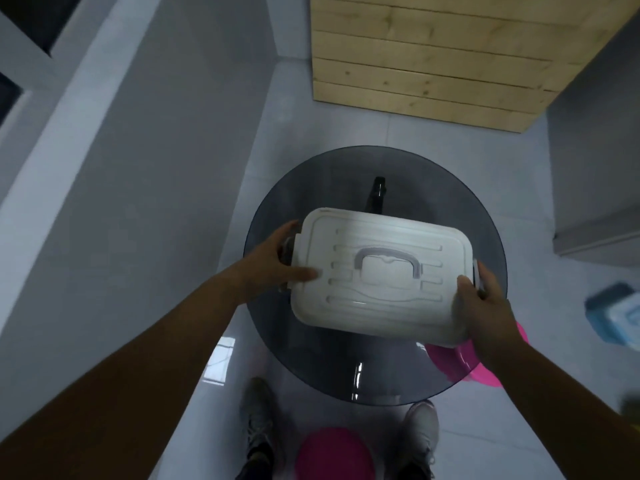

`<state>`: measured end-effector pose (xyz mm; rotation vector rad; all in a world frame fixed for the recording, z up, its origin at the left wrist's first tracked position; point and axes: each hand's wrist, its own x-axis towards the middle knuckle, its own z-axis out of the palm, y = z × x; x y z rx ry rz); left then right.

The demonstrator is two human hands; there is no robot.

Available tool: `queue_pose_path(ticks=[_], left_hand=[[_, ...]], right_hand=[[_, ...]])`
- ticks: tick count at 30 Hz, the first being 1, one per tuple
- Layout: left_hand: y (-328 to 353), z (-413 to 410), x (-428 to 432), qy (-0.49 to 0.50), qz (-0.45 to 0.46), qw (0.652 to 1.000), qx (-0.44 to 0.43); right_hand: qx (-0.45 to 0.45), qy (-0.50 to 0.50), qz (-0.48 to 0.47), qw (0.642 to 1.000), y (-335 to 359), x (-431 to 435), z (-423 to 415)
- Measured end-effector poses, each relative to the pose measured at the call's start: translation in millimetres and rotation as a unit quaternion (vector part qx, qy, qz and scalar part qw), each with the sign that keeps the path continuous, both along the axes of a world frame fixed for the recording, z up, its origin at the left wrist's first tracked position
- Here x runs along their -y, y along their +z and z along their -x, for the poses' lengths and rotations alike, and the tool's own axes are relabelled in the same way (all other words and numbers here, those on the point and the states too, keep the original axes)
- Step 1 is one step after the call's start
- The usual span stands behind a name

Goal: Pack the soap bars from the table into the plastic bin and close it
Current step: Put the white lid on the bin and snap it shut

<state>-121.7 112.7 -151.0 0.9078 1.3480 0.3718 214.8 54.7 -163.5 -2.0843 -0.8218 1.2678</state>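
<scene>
A white plastic bin (381,306) with its lid on and a grey handle (388,263) lying flat on top sits over the round dark glass table (311,368). My left hand (277,261) grips the bin's left end at the latch, thumb on the lid. Around the right end, by the other latch, my right hand (481,306) is wrapped. I cannot tell whether the bin rests on the glass or hovers just above it. No soap bars show; the inside of the bin is hidden.
A pink container (464,362) lies under the bin's right corner, seen through the glass. A pink round lid (334,455) lies on the floor between my shoes. A blue box (616,313) sits on the floor at right. Wooden planks (433,57) stand behind the table.
</scene>
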Motion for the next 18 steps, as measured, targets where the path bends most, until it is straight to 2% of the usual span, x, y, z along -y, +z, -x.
queue_pose_path(ticks=[2,11,18], left_hand=[[-4,2,2,0.033,0.023,0.999,-0.021],[-15,0,4,0.16,0.147,0.976,-0.014],[0,-9,-8,0.145,0.201,0.967,-0.061]], right_hand=[[0.007,-0.001,0.005,1.0,-1,1,1],[-0.01,0.008,0.008,1.0,0,-2,-3],[-0.035,0.009,0.01,0.999,10,-6,-7]])
